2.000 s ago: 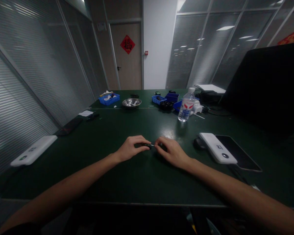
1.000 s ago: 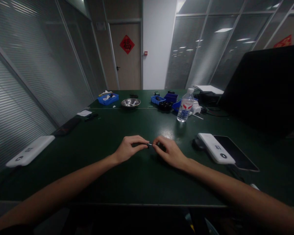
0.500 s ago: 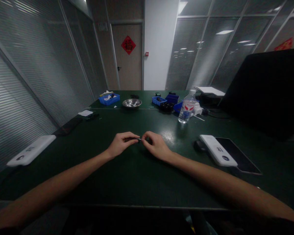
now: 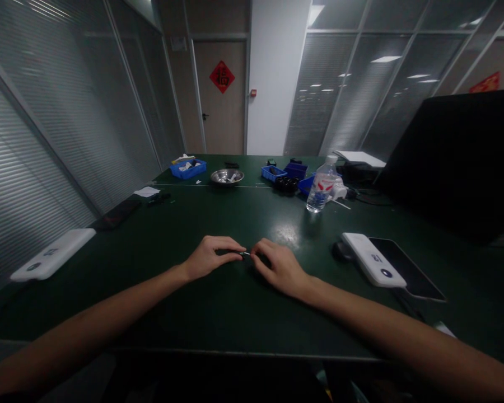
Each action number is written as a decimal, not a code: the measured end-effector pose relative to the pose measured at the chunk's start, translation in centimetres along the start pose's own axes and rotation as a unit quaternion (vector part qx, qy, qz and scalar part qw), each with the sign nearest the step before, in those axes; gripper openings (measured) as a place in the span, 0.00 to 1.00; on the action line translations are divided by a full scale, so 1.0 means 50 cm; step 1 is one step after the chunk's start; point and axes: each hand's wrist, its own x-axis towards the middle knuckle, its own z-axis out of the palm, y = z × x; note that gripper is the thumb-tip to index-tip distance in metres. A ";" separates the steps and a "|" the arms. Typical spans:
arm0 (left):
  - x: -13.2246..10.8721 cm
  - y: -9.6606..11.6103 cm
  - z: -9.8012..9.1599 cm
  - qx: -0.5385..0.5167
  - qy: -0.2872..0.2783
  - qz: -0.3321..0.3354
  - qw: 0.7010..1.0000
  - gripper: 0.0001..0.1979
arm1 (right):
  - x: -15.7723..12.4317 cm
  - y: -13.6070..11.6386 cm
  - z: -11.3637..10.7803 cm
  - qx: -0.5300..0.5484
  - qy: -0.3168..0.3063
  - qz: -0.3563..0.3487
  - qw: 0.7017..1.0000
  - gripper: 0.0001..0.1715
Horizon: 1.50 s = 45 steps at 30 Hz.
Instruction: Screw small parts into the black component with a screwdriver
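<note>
Above the green table [image 4: 235, 313], my left hand [image 4: 212, 257] pinches a small dark piece [image 4: 243, 256] between thumb and fingers. A thin, light-coloured sliver [image 4: 247, 253] runs from it towards my right hand [image 4: 279, 266]. The tips of my right thumb and forefinger are closed at the far end of that sliver. Both hands are nearly touching, and the fingers partly hide the two parts. They are too small for me to tell their exact kind or whether they are joined.
Beyond my hands stand a metal bowl [image 4: 227, 178], a blue tray [image 4: 187, 169] and a water bottle [image 4: 321, 184]. White power banks lie at left [image 4: 54, 254] and right [image 4: 373, 260], the latter by a dark tablet [image 4: 407, 268]. A black monitor [image 4: 457, 168] rises at right.
Both hands have shifted slightly down and to the right in view. A little more of the light sliver shows between the fingertips. Both pinches stay closed.
</note>
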 end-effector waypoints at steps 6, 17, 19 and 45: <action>0.000 0.005 0.007 0.019 0.021 0.028 0.999 0.12 | -0.012 -0.008 -0.003 -0.024 0.016 -0.003 1.000 0.07; 0.001 -0.002 -0.001 0.001 0.043 0.005 0.999 0.11 | -0.008 -0.003 0.000 -0.019 0.028 -0.011 0.999 0.06; 0.001 -0.004 -0.001 -0.022 0.040 -0.016 0.999 0.11 | -0.008 -0.004 0.000 -0.011 0.031 -0.014 0.999 0.06; -0.002 0.013 0.020 -0.041 0.101 -0.007 0.994 0.11 | -0.005 -0.014 0.001 0.056 0.061 -0.037 0.996 0.07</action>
